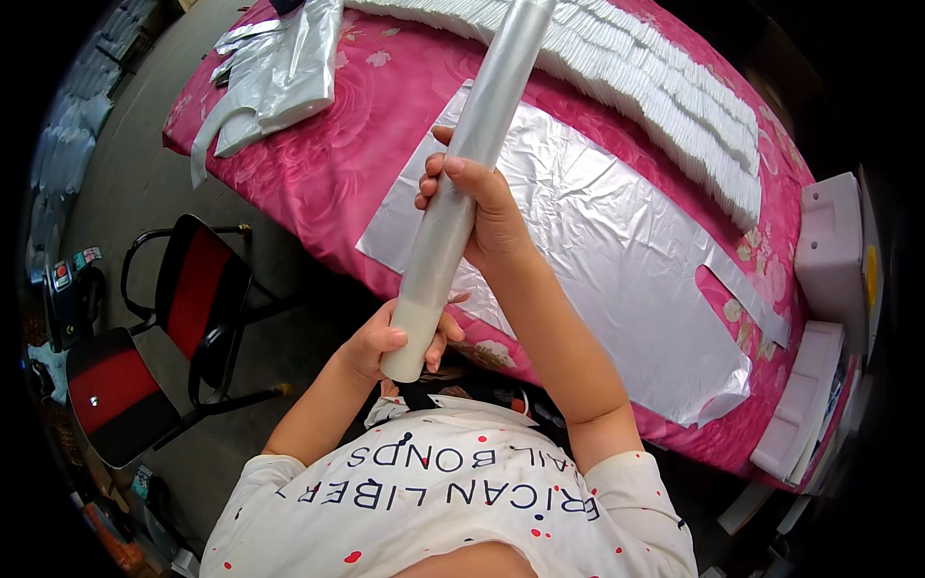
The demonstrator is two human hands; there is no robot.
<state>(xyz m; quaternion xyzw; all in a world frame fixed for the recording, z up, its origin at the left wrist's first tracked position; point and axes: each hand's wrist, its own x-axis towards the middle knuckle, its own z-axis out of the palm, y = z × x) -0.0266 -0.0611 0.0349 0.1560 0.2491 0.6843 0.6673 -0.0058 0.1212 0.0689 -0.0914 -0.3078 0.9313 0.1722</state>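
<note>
Head view: right hand (491, 207) closed around the plastic film roll (438, 250) at mid-length, thumb on top, fingertips round its left side. Left hand (371, 342) closed on the near end, thumb on top, fingers showing past the right side. So the roll sits in both hands, tilted, far end up and away from the body.

Handling, my guess: fairly light, stiff along its length, skin smooth and a bit slippery; film probably creases or dents if pinched hard. Best hold is what's shown: one hand mid-barrel, one at the cream end band.

Places relative to the roll: silver sheet (588, 231) flat below it and to its right, on the pink tablecloth (279, 188). White folded stacks (655, 106) right of its far end. Silver bags (289, 82) left of its far end. Red-black chair (198, 289) left of its near end.
</note>
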